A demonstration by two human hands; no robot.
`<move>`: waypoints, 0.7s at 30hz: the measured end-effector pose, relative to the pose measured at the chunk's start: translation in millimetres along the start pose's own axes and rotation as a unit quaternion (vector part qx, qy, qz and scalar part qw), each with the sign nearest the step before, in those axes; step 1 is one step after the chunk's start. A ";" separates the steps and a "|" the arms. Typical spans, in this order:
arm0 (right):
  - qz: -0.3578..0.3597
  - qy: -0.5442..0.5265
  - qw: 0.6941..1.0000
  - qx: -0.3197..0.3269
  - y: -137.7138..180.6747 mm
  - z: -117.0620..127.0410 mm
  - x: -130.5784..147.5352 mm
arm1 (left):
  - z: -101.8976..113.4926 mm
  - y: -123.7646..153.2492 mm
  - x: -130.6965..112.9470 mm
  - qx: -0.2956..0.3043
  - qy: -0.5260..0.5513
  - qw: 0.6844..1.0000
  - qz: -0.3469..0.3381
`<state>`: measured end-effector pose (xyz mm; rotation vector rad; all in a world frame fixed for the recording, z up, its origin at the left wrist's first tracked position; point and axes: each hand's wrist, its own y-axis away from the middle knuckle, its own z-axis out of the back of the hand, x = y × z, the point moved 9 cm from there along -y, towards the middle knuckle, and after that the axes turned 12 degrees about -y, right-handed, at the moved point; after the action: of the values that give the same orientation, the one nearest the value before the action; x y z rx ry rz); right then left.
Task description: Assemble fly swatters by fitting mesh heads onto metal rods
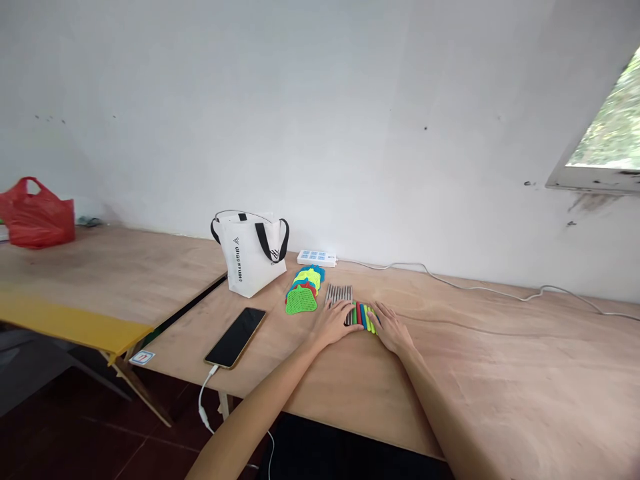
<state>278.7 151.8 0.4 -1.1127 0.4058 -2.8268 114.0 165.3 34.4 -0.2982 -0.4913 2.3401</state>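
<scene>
Between my two hands lies a tight row of short coloured sticks (363,317), green, red, blue and yellow, side by side on the wooden table (475,380). My left hand (336,325) rests at the row's left end, fingers stretched out, partly over a row of thin silver-grey rods (340,293). At the right end my right hand (393,328) lies with its fingers apart, touching the yellow sticks. Whether rods and sticks are joined is hidden by my left hand. Left of the rods, perforated plastic pieces like fly swatter heads (301,301) overlap in green, red, blue and yellow.
A white bag (250,260) with black handles stands at the back left, and a phone (236,337) on a white cable lies before it. Against the wall sits a power strip (317,258), its cord trailing right. A red plastic bag (40,217) is on the neighbouring table.
</scene>
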 end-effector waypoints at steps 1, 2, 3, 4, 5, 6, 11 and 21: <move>-0.001 -0.017 1.000 -0.005 0.0 0.5 -0.3 | 2.2 0.1 -0.5 -0.005 0.001 1.000 0.001; -0.003 -0.034 0.999 -0.011 0.1 1.5 -0.9 | 4.7 0.2 -0.9 -0.010 0.002 1.000 0.003; -0.005 -0.053 0.998 -0.018 0.1 2.9 -1.9 | 7.5 0.6 -1.3 -0.016 0.005 1.000 0.006; -0.008 -0.074 0.997 -0.026 0.0 4.9 -3.3 | 10.1 1.1 -1.6 -0.021 0.008 1.000 0.009; -0.011 -0.095 0.995 -0.035 -0.2 7.4 -5.3 | 12.8 2.0 -1.7 -0.027 0.012 0.999 0.013; -0.016 -0.117 0.992 -0.046 -0.6 10.4 -8.0 | 15.2 2.9 -1.5 -0.033 0.018 0.999 0.017; -0.073 -0.234 0.960 -0.135 -1.8 31.9 -36.4 | 26.2 7.8 10.0 -0.049 0.079 0.993 0.074; -0.104 -0.356 0.911 -0.180 14.3 45.2 -56.3 | 80.7 60.3 15.2 -0.010 0.242 0.958 0.154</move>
<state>350.4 137.7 -8.8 -2.2490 0.7772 -2.2863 38.7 114.3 80.2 -0.9897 -0.2374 2.4355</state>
